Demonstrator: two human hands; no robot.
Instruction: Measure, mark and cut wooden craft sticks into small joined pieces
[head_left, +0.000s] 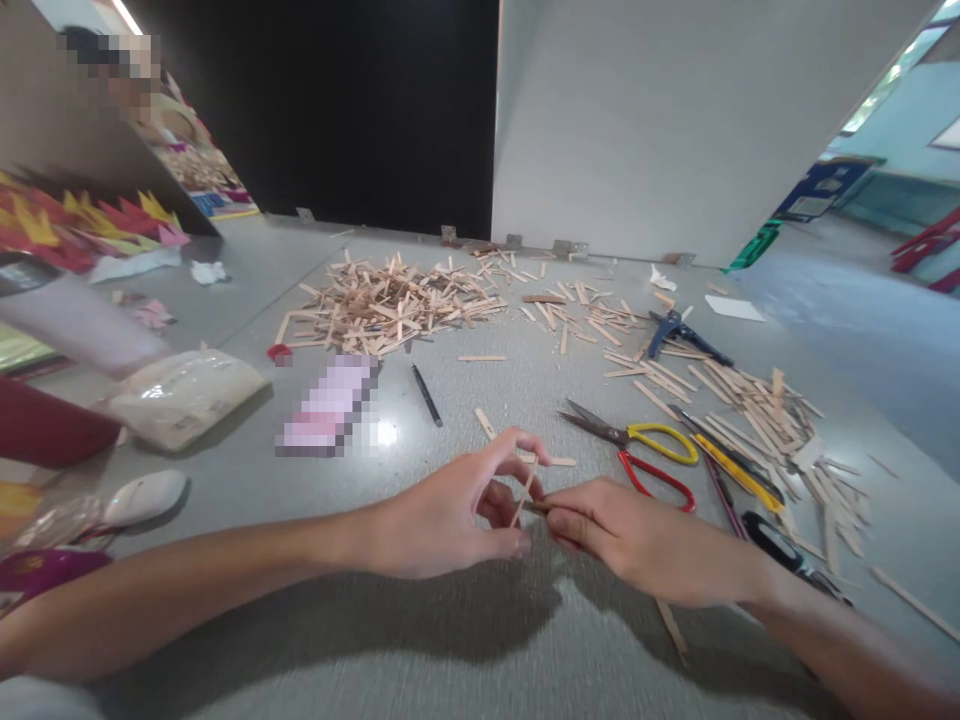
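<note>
My left hand [457, 510] is curled around a pale wooden craft stick [528, 488], gripping it at a slant between thumb and fingers. Against this stick is the tip of a thin brown stick [537, 507], pinched in my right hand [645, 545]; most of that piece is hidden by the fingers. Just beyond my hands, loose craft sticks [561, 462] lie on the grey table. Scissors [622, 438] with one yellow and one red handle rest open past my right hand. Another stick [671, 632] lies below my right wrist.
A large heap of craft sticks [397, 300] lies at the back, with more [750, 410] on the right. Around them are a blue-handled cutting tool [673, 335], a yellow utility knife [739, 472], a black pen [427, 396], a plastic packet [187, 395] and a white mouse [146, 497].
</note>
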